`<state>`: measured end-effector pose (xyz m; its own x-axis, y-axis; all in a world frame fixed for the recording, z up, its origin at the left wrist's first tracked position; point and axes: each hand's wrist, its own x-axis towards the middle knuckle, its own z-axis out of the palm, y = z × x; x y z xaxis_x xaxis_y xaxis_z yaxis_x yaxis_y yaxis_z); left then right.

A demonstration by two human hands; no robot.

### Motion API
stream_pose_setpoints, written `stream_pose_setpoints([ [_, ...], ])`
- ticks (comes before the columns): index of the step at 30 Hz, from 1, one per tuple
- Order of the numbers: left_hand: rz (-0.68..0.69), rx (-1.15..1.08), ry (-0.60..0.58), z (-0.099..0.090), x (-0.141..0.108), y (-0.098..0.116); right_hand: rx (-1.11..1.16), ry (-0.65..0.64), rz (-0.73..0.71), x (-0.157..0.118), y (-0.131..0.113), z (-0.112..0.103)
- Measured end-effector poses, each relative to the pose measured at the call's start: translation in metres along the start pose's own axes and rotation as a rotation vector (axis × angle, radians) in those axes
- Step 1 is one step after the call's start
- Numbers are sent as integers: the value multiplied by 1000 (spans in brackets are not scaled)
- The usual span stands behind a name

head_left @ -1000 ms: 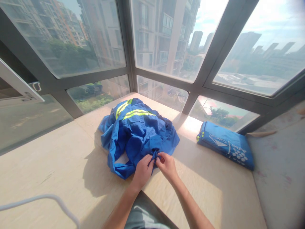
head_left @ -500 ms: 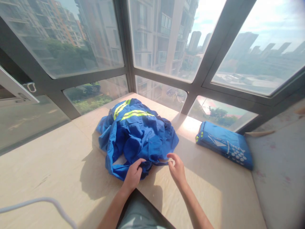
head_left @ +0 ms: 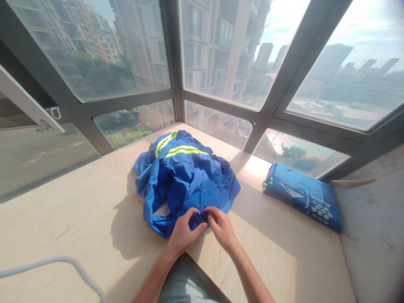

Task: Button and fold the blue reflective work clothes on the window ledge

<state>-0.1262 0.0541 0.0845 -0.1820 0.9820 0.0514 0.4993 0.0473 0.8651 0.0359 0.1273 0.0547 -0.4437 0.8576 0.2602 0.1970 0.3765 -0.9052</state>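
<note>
— Saw what first in the head view?
— Found a blue jacket (head_left: 186,181) heaped on the pale window ledge (head_left: 78,202), just in front of the window corner (head_left: 179,101). Noted yellow bands (head_left: 187,150) across the far part and a small button (head_left: 204,190) nearer the front.
— Did what with the left hand (head_left: 181,235)?
— Curled thumb and forefinger around bunched cloth at the jacket's near edge, with fabric showing in the gap; clamped on the cloth, by the look of that grip.
— And with the right hand (head_left: 223,229)?
— Pinched the same edge just beside the left, thumb and forefinger brought together on the cloth. Could not make out the exact fold underneath.
— Spotted anything further right?
— Saw a folded blue bundle (head_left: 303,195) with white printing on top, lying on the ledge well apart from the jacket, near the flowered wall (head_left: 369,227).
— And lower down?
— Noticed a white cable (head_left: 53,260) curving across the ledge at lower left, and grey-green clothing (head_left: 184,282) between the forearms (head_left: 154,273).
— Saw what through the glass?
— Made out tall buildings (head_left: 217,46) and a bright sky (head_left: 375,31).
</note>
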Motion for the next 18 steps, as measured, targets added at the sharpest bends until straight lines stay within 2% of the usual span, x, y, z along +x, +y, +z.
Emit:
stream_pose_setpoints([
  [4,14,160,30,5,5,-10,-28,-31,20,1,-10,0],
  [8,87,207,41,7,9,-14,-136,-14,-1,1,-10,0],
  [15,74,215,0,8,12,-8,-656,41,-100,-2,-12,5],
  [18,86,223,1,9,12,-4,-814,69,-138,-2,-16,6],
])
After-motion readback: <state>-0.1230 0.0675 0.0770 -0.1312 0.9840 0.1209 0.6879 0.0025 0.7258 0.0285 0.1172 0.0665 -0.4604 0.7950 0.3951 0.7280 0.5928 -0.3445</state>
